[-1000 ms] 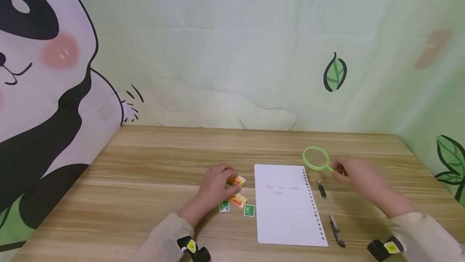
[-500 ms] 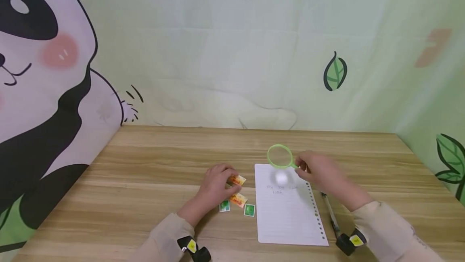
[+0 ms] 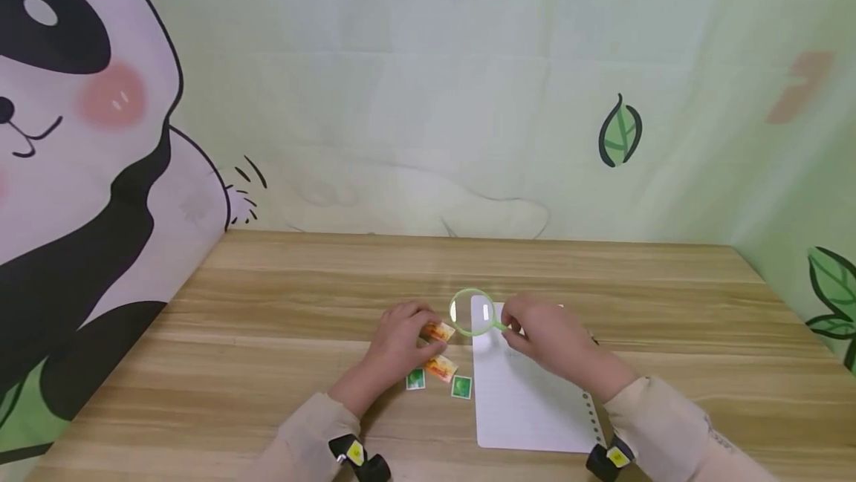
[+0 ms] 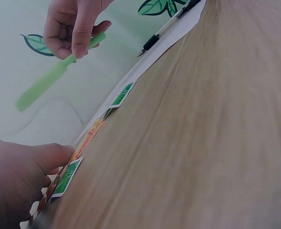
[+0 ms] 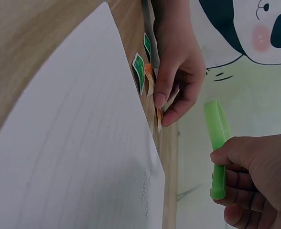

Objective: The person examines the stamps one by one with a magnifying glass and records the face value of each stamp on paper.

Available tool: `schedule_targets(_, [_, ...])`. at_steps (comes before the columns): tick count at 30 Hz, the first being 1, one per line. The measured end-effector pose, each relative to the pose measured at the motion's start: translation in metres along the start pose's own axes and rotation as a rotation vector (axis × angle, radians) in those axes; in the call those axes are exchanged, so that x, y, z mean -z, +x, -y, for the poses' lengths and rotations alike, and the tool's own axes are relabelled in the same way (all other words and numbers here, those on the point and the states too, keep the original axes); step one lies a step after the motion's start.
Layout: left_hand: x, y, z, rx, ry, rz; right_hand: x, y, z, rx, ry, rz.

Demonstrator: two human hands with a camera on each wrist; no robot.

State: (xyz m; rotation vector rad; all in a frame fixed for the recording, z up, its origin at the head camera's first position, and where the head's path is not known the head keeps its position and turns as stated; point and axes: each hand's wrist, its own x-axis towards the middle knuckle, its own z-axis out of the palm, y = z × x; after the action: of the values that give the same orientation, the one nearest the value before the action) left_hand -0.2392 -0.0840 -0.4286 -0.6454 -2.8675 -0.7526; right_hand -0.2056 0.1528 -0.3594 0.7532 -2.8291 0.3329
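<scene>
My right hand holds a green magnifying glass by its handle, raised above the paper's upper left corner. In the right wrist view, thumb and fingers pinch the green handle. My left hand rests on the table, its fingertips touching small orange stamps that it partly covers. Below that hand lie a green stamp and, further right, another green stamp. A sheet of lined white paper lies right of the stamps, and my right hand hides its handwriting in the head view.
A black-gripped pen lies along the paper's far side in the left wrist view, mostly hidden by my right arm in the head view. The wooden table meets a backdrop with a panda and leaves.
My right hand has carried the magnifying glass leftward from beside the paper, across it, to near the orange stamps. My left hand has stayed in place.
</scene>
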Motion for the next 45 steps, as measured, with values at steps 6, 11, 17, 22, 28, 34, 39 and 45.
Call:
schedule_targets(6, [0.0, 0.0, 0.0, -0.023, -0.003, -0.015, -0.007, 0.0, 0.008, 0.034, 0.005, 0.004])
schedule_targets(11, [-0.001, 0.0, 0.001, -0.038, 0.008, -0.03, -0.011, 0.0, 0.012, 0.077, -0.015, -0.014])
schedule_targets(17, [-0.001, 0.0, 0.001, -0.042, 0.026, -0.038, -0.014, -0.001, 0.017, 0.128, -0.039, -0.032])
schedule_targets(22, [-0.001, 0.0, 0.001, -0.044, 0.021, -0.041, -0.015, -0.002, 0.019, 0.158, -0.054, -0.046])
schedule_targets(28, [0.0, 0.0, 0.0, -0.036, 0.021, -0.034, -0.017, -0.002, 0.02, 0.178, -0.071, -0.059])
schedule_targets(34, [0.0, 0.0, 0.002, -0.036, 0.021, -0.037, -0.017, -0.002, 0.021, 0.18, -0.078, -0.057])
schedule_targets(39, [-0.001, 0.0, 0.003, -0.041, 0.025, -0.031, -0.014, -0.001, 0.022, 0.173, -0.072, -0.044])
schedule_targets(45, [0.0, 0.001, 0.002, -0.03, 0.03, -0.014, -0.007, -0.001, 0.022, 0.151, -0.061, -0.048])
